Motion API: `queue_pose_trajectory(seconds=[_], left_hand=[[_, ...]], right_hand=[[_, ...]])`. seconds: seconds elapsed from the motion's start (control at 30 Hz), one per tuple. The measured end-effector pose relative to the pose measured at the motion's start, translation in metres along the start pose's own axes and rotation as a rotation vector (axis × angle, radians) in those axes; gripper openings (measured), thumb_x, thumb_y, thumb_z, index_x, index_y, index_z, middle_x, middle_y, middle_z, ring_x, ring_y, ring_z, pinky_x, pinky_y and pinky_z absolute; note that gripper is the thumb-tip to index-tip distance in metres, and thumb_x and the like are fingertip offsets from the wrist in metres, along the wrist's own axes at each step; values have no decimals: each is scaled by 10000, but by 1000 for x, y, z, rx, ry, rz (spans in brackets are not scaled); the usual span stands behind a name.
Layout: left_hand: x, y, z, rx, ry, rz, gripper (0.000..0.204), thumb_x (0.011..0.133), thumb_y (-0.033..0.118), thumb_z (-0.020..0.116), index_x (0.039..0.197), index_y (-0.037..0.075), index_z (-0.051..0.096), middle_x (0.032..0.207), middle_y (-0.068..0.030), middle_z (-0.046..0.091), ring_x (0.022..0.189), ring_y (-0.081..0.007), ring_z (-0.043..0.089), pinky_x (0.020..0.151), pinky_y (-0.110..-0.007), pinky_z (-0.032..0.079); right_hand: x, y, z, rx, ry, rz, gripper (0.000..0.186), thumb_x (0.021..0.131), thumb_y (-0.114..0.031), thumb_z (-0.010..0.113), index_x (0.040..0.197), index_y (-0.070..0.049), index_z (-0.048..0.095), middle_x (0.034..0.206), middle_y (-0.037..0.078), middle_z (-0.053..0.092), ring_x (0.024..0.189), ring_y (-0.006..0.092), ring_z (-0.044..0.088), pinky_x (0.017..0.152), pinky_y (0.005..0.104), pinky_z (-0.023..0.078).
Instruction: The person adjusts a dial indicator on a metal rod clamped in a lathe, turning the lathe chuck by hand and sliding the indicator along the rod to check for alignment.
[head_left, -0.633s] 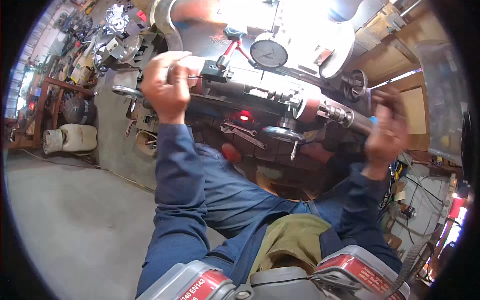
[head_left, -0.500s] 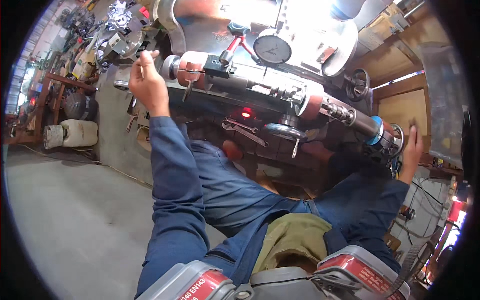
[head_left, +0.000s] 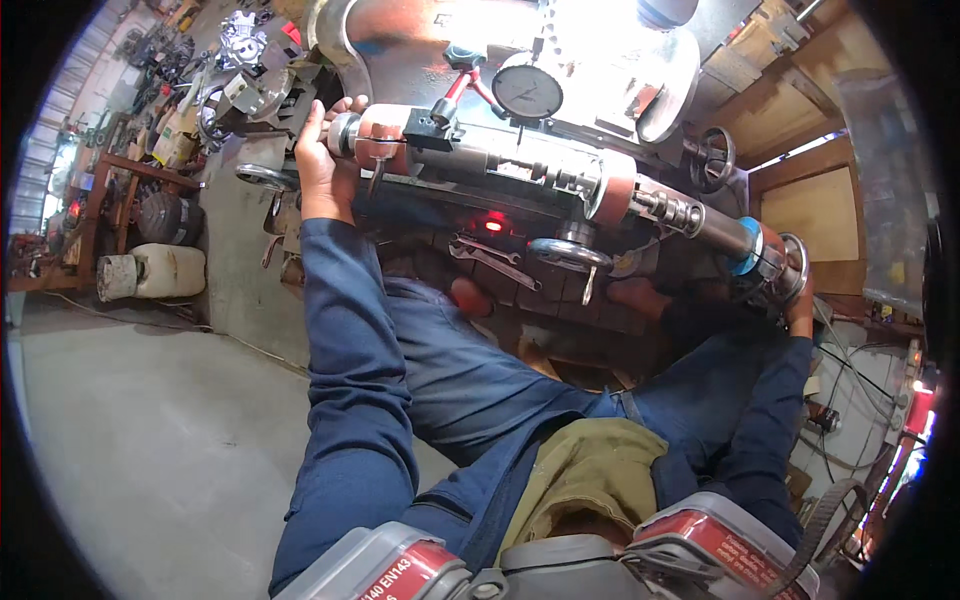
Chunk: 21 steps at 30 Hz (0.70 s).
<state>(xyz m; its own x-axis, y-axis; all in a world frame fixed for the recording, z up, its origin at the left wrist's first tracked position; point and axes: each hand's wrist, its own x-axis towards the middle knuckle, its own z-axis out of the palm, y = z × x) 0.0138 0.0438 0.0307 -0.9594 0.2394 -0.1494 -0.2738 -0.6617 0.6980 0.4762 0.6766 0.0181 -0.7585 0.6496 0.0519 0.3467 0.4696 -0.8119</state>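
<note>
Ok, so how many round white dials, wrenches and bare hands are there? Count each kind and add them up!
Round white dial: 1
Wrenches: 2
Hands, left hand and right hand: 2
Total: 5

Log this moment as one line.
left hand: at knob, grip unclear | right hand: at far-right wheel, mostly hidden | dial gauge: stem toward shaft | wrenches: near lit red light

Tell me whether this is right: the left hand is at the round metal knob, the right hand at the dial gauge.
The right hand is at the handwheel, not the dial gauge, as the head view shows; the left hand is at the round metal knob.
</note>
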Motion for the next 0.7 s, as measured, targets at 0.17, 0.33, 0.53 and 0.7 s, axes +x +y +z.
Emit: queue_pose_trajectory(seconds=[0.17,0.33,0.53,0.7], left_hand=[[1,9,-19,8,-4,39,443,989,383,464,1014,-32,616,1026,-185,680,956,-274,660,870,-365,515],[-2,13,-7,92,-2,3,534,987,465,426,1004,-34,616,966,-165,679,893,-261,658,824,-351,515],[-1,31,7,365,-108,-52,765,941,676,318,959,-30,613,865,-131,661,778,-221,646,737,-315,517],[16,34,13,632,-39,-112,863,891,775,243,905,-10,603,772,-86,634,648,-167,624,598,-266,497]], right_hand=[[-35,-50,-19,-584,-187,117,280,915,-146,597,1110,52,624,1041,107,683,963,205,629,856,339,481],[-36,-91,-34,-203,-56,92,327,946,-206,604,1145,52,621,1077,103,671,988,175,613,889,303,460],[13,-76,2,-65,29,105,268,963,-150,548,1153,15,640,1094,77,665,978,148,610,866,279,468],[32,-22,-16,-187,-229,180,256,919,-120,550,1130,-10,646,1077,69,673,906,161,614,831,301,490]])
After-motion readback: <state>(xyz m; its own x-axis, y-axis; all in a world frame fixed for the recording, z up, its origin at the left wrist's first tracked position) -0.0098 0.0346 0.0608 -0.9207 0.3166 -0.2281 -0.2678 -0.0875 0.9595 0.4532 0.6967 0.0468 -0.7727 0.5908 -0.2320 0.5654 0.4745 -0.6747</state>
